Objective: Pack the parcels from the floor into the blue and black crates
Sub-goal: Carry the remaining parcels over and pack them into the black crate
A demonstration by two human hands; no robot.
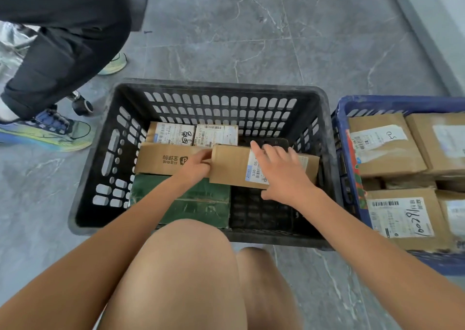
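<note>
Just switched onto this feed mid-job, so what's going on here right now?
A person crouched over the black crate is setting a cardboard parcel into it. The left hand grips its left end and the right hand lies flat on top. The crate already holds a green box, another cardboard box and two labelled parcels at the back. The blue crate beside it looks nearly full.

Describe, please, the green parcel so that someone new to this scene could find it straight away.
Start at the black crate in the middle of the floor, left of the blue crate. Look in its near left corner, under the person's left forearm. The dark green parcel lies there, the only one that is not brown cardboard, and no white label shows on it.
</note>
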